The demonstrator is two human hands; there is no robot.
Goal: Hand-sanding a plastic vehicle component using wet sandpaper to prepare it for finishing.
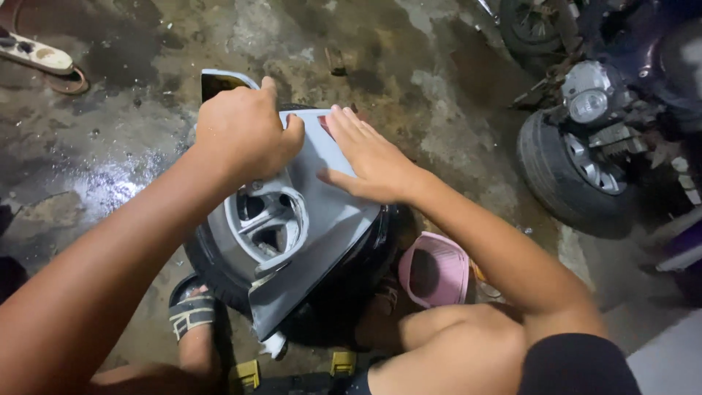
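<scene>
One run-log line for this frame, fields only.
left hand: grips top edge of grey panel | right hand: flat on panel, fingers spread | panel: over grey wheel | floor: pink slipper

Two hands are showing: left (245,132) at eleven o'clock, right (369,157) near centre. One grey panel (322,219) is lying under them. Two wheels are sitting here: one (267,223) at centre, one (578,172) at three o'clock. One pink stool (435,271) is standing at five o'clock.
</scene>
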